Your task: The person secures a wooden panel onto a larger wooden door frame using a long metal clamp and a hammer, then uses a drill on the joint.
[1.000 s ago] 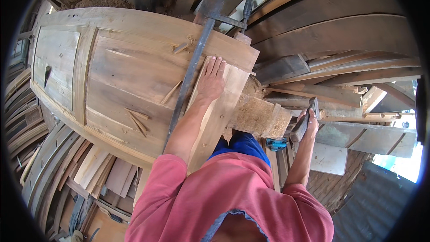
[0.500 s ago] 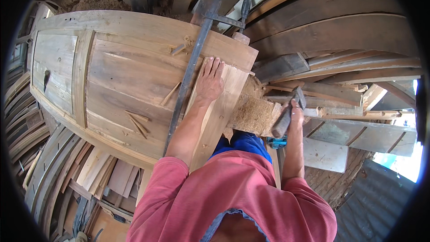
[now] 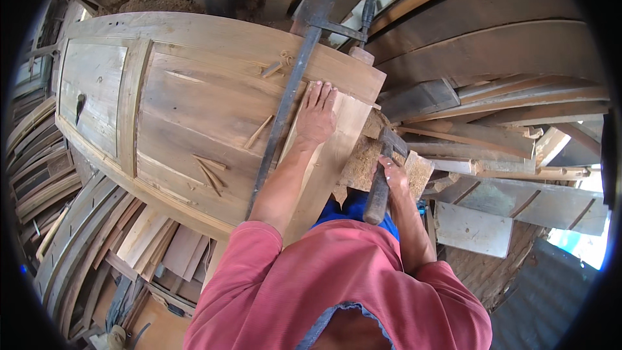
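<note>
My left hand lies flat on a pale board at the right end of a panelled wooden door, its fingers stretched toward the far side. In my right hand is a hammer, gripped by its thick handle, with the dark head just off the door's right end. A long dark bar clamp crosses the door left of my left hand. Its screw handle stands at the far edge, by a small wood block.
Thin wood strips and shavings lie on the door. Sawdust covers a surface beyond its right end. Stacked planks crowd the far right, and more boards lean at the lower left. A pale sheet lies at right.
My right hand has swung the hammer leftward, closer to the door's right end. My left hand stays flat on the board, while the whole view has shifted slightly.
</note>
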The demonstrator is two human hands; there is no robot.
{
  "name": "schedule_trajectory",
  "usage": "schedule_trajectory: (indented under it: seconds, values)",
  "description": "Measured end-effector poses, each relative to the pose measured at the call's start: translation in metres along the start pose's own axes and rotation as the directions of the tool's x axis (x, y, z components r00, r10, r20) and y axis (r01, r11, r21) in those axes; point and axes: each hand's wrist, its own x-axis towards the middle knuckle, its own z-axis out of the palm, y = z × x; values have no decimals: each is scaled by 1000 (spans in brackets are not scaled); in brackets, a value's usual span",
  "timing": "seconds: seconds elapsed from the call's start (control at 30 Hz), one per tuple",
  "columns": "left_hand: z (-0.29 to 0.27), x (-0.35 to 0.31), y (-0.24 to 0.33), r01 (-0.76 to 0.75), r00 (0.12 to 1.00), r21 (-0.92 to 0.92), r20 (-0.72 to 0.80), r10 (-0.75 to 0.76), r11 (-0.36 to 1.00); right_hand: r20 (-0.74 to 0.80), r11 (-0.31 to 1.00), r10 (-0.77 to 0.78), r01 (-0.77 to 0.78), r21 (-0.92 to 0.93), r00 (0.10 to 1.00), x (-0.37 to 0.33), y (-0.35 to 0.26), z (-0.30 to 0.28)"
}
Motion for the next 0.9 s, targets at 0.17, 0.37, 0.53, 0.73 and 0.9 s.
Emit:
schedule_trajectory:
  seconds: [0.17,0.37,0.53,0.73,0.9]
  values:
    - [-1,-1,-3,4,1000,1,7,-4,1000,101,996,83,-80,-36,991,-31,-14,40]
    - [-5,0,0,16,1000,-12,27,-15,1000,95,1000,-11,12,-3,995,-17,-32,-2]
    - [-3,0,0,36,999,-8,35,-36,999,9,973,-200,199,-119,980,-12,-68,-14]
    - [-8,2,0,55,997,4,52,-55,998,88,865,-413,421,-273,907,-13,-98,-25]
    - [-10,4,2,88,991,-11,107,-86,996,219,691,-613,649,-318,759,-27,-160,13]
